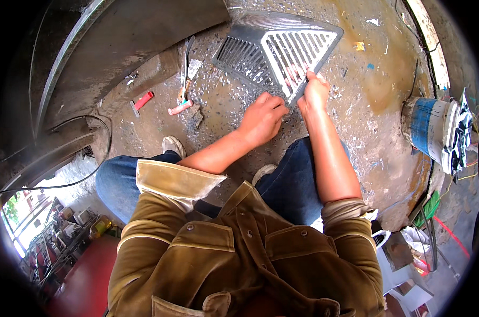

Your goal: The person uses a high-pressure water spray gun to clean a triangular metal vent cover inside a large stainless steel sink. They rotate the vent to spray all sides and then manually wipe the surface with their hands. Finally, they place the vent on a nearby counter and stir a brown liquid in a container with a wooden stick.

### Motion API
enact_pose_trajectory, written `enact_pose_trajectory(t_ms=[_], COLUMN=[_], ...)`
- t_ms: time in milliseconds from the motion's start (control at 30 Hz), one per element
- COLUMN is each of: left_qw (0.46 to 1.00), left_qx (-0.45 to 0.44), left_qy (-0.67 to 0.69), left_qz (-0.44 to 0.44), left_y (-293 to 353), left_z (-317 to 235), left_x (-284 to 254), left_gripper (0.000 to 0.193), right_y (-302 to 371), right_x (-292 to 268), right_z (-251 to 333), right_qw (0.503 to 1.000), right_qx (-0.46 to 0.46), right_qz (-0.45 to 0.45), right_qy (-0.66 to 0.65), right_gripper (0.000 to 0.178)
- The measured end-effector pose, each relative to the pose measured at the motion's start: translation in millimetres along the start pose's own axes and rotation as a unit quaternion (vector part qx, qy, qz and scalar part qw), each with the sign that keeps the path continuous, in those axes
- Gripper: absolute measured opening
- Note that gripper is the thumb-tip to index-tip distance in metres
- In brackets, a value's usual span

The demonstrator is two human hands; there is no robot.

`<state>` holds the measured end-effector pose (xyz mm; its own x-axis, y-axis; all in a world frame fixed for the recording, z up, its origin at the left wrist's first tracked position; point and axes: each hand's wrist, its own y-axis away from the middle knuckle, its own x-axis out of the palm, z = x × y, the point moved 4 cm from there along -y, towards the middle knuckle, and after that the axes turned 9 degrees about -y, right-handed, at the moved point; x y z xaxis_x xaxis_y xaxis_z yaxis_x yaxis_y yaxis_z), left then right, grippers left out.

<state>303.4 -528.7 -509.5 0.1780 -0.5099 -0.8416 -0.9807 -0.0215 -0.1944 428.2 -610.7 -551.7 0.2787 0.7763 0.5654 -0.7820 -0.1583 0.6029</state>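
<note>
An angular grille [303, 42] with rows of slats stands on the wet, gritty floor in front of me. One slatted face is bright and bare-looking, and the other is dark grey. My right hand [314, 92] grips its right edge near the close corner, thumb and fingers around the rim. Beside that corner, my left hand [261, 120] is closed with its fingers curled. Whatever those fingers may hold is hidden, and I cannot tell whether they touch the grille.
Left of the grille lie a red-handled scraper [143, 101], a second red-handled tool [181, 107] and a long metal tool [186, 68]. A large curved panel [139, 37] looms at the upper left. A white bucket with a blue band [423, 126] stands at the right.
</note>
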Motion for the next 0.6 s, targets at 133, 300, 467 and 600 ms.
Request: enact_pose_trajectory(t_ms=[133, 300, 467, 600], left_qw=[0.989, 0.994, 0.999, 0.996], left_qx=[0.07, 0.042, -0.03, 0.048], left_qy=[-0.11, -0.089, 0.027, -0.058], left_qz=[0.074, 0.041, 0.015, 0.056], left_y=[-7, -12, -5, -1], left_z=[12, 37, 11, 18], left_x=[-3, -18, -5, 3], left_gripper=[0.016, 0.022, 0.025, 0.025], right_y=[-8, -13, -16, -26], right_x=[-3, -1, 3, -7], right_z=[-5, -7, -10, -17], right_qw=[1.0, 1.0, 1.0, 0.999], right_qx=[-0.021, -0.012, 0.012, 0.007], right_qz=[0.008, -0.01, -0.019, -0.034], right_qy=[0.012, 0.007, 0.002, 0.0], right_gripper=[0.017, 0.017, 0.019, 0.02])
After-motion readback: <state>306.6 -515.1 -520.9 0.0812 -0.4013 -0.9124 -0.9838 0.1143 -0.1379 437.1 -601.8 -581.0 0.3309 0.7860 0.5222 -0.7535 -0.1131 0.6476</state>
